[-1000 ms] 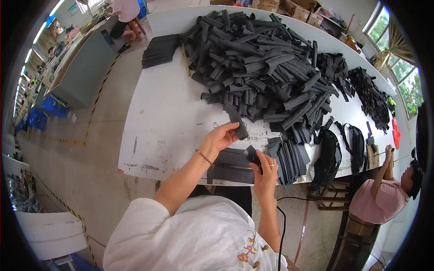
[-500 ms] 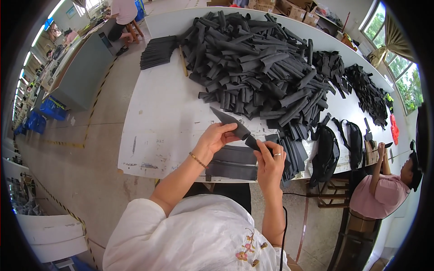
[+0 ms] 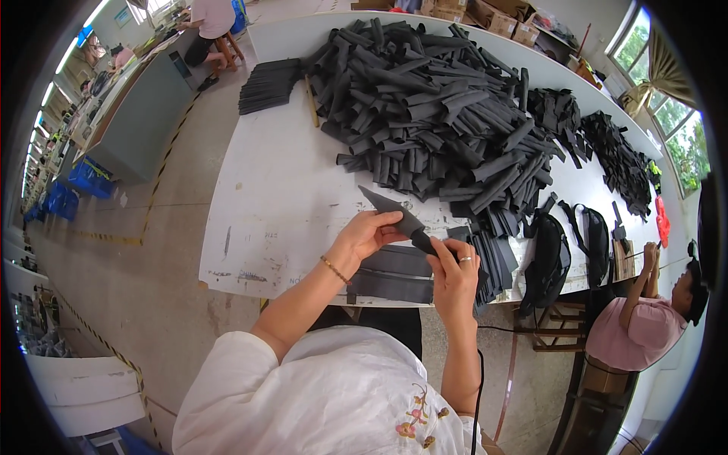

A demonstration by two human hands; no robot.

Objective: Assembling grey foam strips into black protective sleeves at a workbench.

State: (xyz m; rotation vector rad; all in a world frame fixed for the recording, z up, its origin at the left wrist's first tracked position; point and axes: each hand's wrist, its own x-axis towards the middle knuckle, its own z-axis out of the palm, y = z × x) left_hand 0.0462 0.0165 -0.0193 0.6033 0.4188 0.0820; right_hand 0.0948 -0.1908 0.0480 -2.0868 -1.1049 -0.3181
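Observation:
My left hand [image 3: 368,235] grips a black fabric sleeve [image 3: 396,213] above the table's near edge. Its far end is pointed and flat, and its near end is wider. My right hand [image 3: 453,274], wearing a ring, pinches a narrow dark piece [image 3: 423,241] whose tip meets the near end of the sleeve and seems to sit inside it. The rest of that piece is hidden by my fingers. Beneath my hands lie flat black strips [image 3: 390,285] along the table edge. To their right, a stack of black flat pieces [image 3: 497,262] is fanned out.
A large heap of black sleeves [image 3: 425,106] covers the back of the white table [image 3: 254,197]. A neat black stack [image 3: 269,85] and a thin wooden stick [image 3: 312,102] lie left of it. Black bags [image 3: 547,254] and a seated co-worker [image 3: 637,322] are at the right.
The dark piece in my right hand has gone slightly further into the sleeve's near end. Both hands keep their grips. The co-worker's hands at the right have shifted slightly.

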